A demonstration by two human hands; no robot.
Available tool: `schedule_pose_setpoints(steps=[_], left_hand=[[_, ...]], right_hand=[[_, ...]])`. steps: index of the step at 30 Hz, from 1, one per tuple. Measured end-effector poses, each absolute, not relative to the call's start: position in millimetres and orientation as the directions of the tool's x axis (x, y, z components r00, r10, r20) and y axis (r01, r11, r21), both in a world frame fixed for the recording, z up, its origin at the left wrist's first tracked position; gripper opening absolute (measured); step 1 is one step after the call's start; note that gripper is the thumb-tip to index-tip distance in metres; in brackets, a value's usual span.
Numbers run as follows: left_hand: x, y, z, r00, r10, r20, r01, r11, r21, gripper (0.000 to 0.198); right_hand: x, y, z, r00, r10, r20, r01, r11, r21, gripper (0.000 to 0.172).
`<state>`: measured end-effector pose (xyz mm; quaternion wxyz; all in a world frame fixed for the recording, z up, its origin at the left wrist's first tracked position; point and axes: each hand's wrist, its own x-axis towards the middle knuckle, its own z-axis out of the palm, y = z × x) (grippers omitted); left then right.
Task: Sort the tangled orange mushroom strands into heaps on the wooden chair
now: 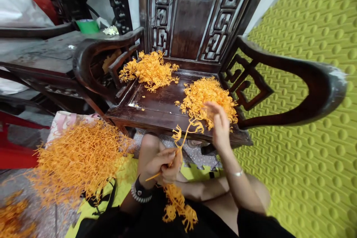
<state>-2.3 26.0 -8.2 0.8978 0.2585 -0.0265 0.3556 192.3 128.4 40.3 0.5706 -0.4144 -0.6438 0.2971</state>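
My left hand (161, 163) is closed in a pinch on a thin orange plastic sprig (182, 134) that rises toward the chair. My right hand (220, 124) is raised at the sprig's upper end, fingers curled near its small orange pieces, beside a heap of orange pieces (208, 95) on the right of the dark wooden chair seat (156, 106). A second heap (149, 68) lies at the seat's back left. More orange clusters (178, 204) rest on my lap.
A big pile of stripped orange stems (78, 158) lies on the floor to my left. The carved chair's curved arms (306, 78) flank the seat. A dark table (36, 54) stands at left, a green bumpy mat (315, 148) at right.
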Motion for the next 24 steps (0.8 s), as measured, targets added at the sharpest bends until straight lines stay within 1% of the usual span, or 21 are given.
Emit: schedule_pose_setpoints(steps=[1,2,3,4,5,6,7,8,10,11,12,13,15,18,21,24], left_hand=[[-0.9,27.4,-8.2,0.763,0.608,0.22,-0.633,0.631,0.45,0.026],[0.5,28.4,-8.2,0.777,0.598,0.198,-0.613,0.643,0.459,0.025],[1.7,28.8,-8.4,0.787,0.594,0.167,-0.593,0.654,0.469,0.024],[2.7,28.7,-8.9,0.793,0.593,0.137,-0.578,0.664,0.475,0.023],[3.6,28.1,-9.5,0.797,0.594,0.11,-0.567,0.673,0.475,0.023],[4.4,27.1,-10.4,0.799,0.595,0.086,-0.559,0.682,0.472,0.024],[5.0,25.7,-11.4,0.799,0.598,0.061,-0.552,0.69,0.469,0.024],[5.7,24.0,-12.3,0.796,0.605,0.033,-0.547,0.694,0.468,0.024],[7.5,20.0,-13.5,0.793,0.61,-0.009,-0.53,0.696,0.485,0.025],[8.6,17.8,-13.8,0.797,0.604,-0.017,-0.515,0.694,0.504,0.026],[9.8,15.4,-13.9,0.807,0.591,-0.012,-0.497,0.69,0.526,0.027],[11.1,12.9,-13.8,0.815,0.58,-0.005,-0.482,0.683,0.549,0.028],[13.2,7.9,-13.3,0.827,0.562,0.01,-0.46,0.666,0.587,0.03],[14.3,1.6,-10.6,0.836,0.548,-0.008,-0.417,0.645,0.641,0.033],[12.6,-2.7,-4.2,0.829,0.556,-0.066,-0.357,0.616,0.702,0.037],[9.0,-5.7,3.1,0.82,0.568,-0.068,-0.35,0.592,0.726,0.035]], right_hand=[[181.1,111.1,38.9,-0.178,0.928,0.327,-0.052,0.323,-0.945,0.065],[171.1,96.8,38.2,-0.334,0.919,0.21,-0.246,0.13,-0.961,0.077],[162.6,85.8,38.2,-0.459,0.877,0.146,-0.39,-0.051,-0.92,0.087],[155.9,78.0,39.1,-0.525,0.841,0.129,-0.495,-0.178,-0.85,0.094],[151.1,73.0,40.6,-0.538,0.831,0.14,-0.58,-0.244,-0.777,0.097],[148.0,70.1,42.5,-0.523,0.838,0.153,-0.644,-0.272,-0.715,0.092],[146.5,68.7,44.6,-0.509,0.848,0.147,-0.683,-0.295,-0.668,0.081],[146.5,68.1,46.7,-0.517,0.848,0.121,-0.697,-0.335,-0.634,0.066],[150.3,67.2,50.5,-0.591,0.806,0.036,-0.666,-0.463,-0.585,0.037],[153.8,66.3,52.1,-0.634,0.774,0.004,-0.641,-0.522,-0.563,0.029],[158.1,65.0,53.8,-0.664,0.748,-0.004,-0.627,-0.559,-0.542,0.025],[163.0,63.3,55.6,-0.678,0.735,0.017,-0.632,-0.571,-0.524,0.025],[172.7,59.0,60.4,-0.667,0.735,0.126,-0.685,-0.538,-0.491,0.031],[183.9,53.3,71.5,-0.638,0.707,0.305,-0.75,-0.48,-0.456,0.054],[190.9,50.6,85.1,-0.636,0.673,0.378,-0.759,-0.454,-0.468,0.065],[200.0,48.7,95.9,-0.607,0.674,0.421,-0.779,-0.397,-0.486,0.066]])
